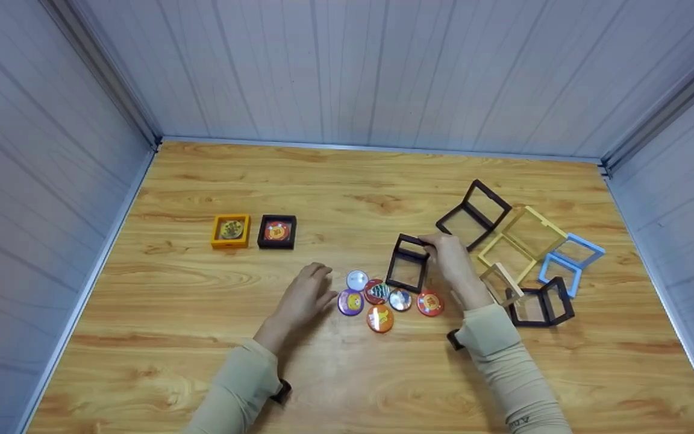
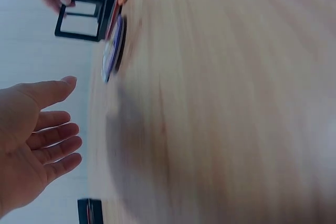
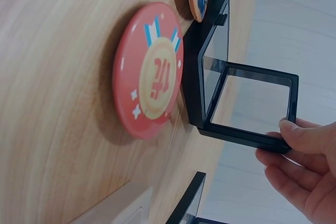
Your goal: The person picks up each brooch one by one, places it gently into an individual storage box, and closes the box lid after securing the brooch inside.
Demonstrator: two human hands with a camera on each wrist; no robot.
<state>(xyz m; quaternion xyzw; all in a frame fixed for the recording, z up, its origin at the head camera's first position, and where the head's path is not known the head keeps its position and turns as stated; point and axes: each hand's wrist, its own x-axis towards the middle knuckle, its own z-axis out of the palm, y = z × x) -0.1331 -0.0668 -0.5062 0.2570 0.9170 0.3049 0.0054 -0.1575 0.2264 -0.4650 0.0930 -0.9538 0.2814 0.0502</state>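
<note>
My right hand (image 1: 452, 262) pinches the raised lid of a black hinged display frame (image 3: 252, 100) between thumb and fingers; its clear window holds nothing. The frame's lower half rests on the table beside a group of round button badges. Closest to it in the right wrist view lies a red badge (image 3: 149, 72) with a gold medal design. My left hand (image 1: 303, 295) hovers above the table, fingers relaxed and holding nothing, just left of a purple badge (image 1: 350, 302). An orange badge (image 1: 380, 318), a white badge (image 1: 357, 280) and a Christmas-tree badge (image 1: 377, 292) lie close together.
At the left stand a yellow frame (image 1: 231, 231) and a black frame (image 1: 277, 231), each with a badge inside. Several opened frames lie at the right, among them a blue frame (image 1: 570, 263) and a large yellow frame (image 1: 522, 244). White panel walls (image 1: 347, 72) enclose the table.
</note>
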